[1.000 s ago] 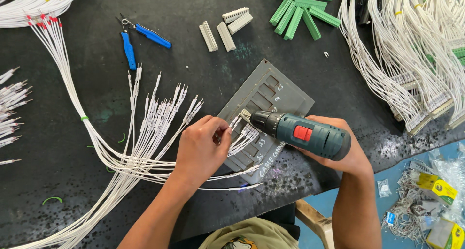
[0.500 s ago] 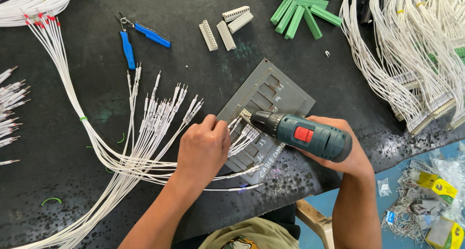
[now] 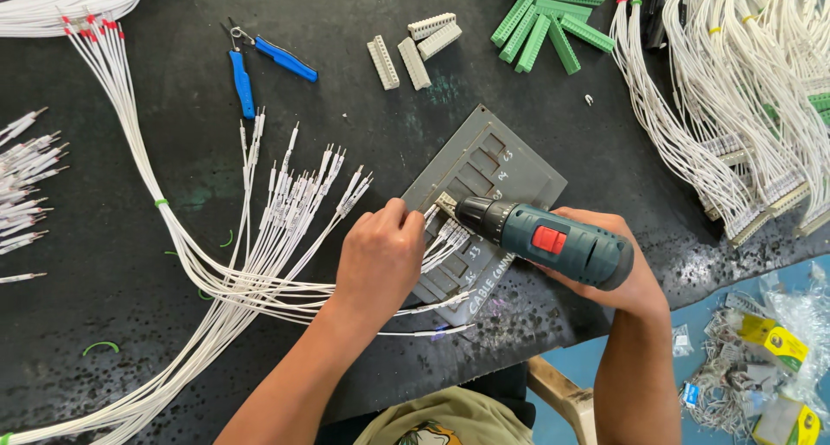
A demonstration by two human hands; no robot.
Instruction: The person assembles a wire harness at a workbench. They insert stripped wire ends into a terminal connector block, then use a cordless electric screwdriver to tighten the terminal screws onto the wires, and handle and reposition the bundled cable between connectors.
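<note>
Looking down on the black tabletop (image 3: 130, 263), we find the right hand (image 3: 622, 272) clenched around the grip of a teal cordless screwdriver (image 3: 553, 242), whose tip points left onto a small grey connector block (image 3: 447, 205) seated in a grey slotted jig plate (image 3: 493, 172). Just left of that tip, the left hand (image 3: 380, 259) rests knuckles-up on the plate, its fingers (image 3: 406, 224) curled down at the block; we cannot tell exactly what they pinch, though white ferruled wires (image 3: 445, 242) emerge from beneath the hand toward the block. A loom of white wires (image 3: 251, 281) runs out from under the left wrist and fans away to the far left of that hand. Beyond the left hand, farther from us, lie blue-handled pliers (image 3: 259, 64) and several grey terminal strips (image 3: 415, 51). Beyond the right hand lie green terminal blocks (image 3: 545, 21), and to that hand's right a heap of white harnesses (image 3: 735, 108) touches the tabletop edge. Near the right forearm, below the edge, sit clear bags of small parts (image 3: 769, 358).
</note>
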